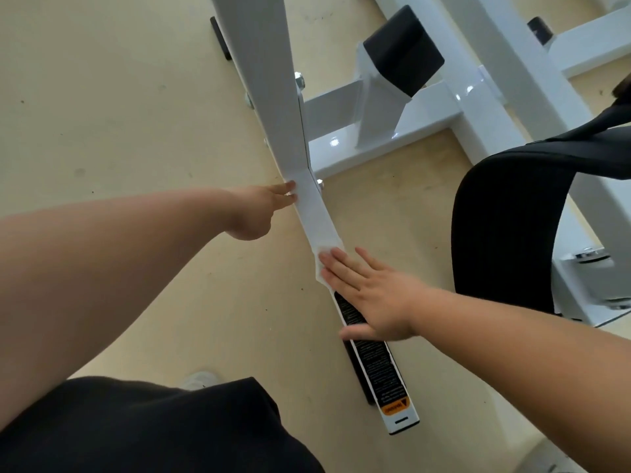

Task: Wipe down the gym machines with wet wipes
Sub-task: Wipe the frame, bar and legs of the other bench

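1. Right hand [372,295] lies flat with fingers straight, pressing the wipe [324,254] onto the bar [312,209]. It grasps nothing.
2. Left hand [263,206]: fingertips touch the bar's edge by the upright joint. Fingers look straight and the thumb is hidden, so this is likely a brace, not a grip.
3. Keep pressure even and stroke lengthwise toward the label [372,363], overlapping passes.
4. The wipe looks bunched at its edge. Flatten it for full-width contact.
5. Cover the bar's sides too.

Gym: white steel machine frame [341,155], black pads [403,51], tan floor [119,97].
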A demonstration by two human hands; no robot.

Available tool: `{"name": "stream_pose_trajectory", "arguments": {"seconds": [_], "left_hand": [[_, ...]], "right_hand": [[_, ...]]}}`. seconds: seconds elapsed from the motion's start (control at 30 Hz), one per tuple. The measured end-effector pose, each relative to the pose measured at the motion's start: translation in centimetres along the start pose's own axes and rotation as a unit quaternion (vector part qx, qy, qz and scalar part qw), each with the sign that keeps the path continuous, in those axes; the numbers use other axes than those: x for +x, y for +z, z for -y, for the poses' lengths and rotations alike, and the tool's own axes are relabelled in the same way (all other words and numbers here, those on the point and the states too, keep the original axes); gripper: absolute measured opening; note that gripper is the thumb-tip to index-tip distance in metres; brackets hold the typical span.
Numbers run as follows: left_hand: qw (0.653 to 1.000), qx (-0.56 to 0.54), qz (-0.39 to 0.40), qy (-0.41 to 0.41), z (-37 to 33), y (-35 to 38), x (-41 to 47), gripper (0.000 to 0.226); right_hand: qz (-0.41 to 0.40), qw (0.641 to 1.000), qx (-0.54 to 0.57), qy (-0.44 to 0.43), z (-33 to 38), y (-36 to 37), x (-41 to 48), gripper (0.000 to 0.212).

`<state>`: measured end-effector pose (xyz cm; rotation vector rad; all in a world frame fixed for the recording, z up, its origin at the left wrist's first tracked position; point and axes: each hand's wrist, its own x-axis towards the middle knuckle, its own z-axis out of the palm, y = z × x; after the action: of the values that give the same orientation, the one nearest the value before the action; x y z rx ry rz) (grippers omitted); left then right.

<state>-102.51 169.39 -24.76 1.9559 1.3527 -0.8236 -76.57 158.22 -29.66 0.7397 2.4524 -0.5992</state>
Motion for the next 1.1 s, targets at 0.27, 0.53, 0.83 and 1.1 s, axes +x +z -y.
{"name": "stream_pose_trajectory", "arguments": {"seconds": [0.27, 0.53, 0.83, 1.1], "left_hand": [[0.999, 0.035, 0.013, -0.038, 0.5, 0.4, -1.1, 0.089], [0.999, 0.044, -0.009, -0.001, -0.4, 0.1, -1.1, 0.088], [0.995, 0.094, 0.033, 0.017, -3.6, 0.3, -1.4, 0.080], [0.987, 0.146, 0.066, 0.001, -5.8, 1.1, -2.3, 0.079]], "right_hand": [[-0.028, 0.997, 0.009, 0.078, -3.2, -7.3, 9.4, 0.104], [-0.015, 0.999, -0.035, -0.004, -1.5, -2.2, 2.7, 0.111], [-0.016, 0.987, -0.060, -0.148, 1.0, 6.2, -6.8, 0.106], [-0.037, 0.996, -0.075, -0.022, 0.4, 2.0, -1.8, 0.104]]}}
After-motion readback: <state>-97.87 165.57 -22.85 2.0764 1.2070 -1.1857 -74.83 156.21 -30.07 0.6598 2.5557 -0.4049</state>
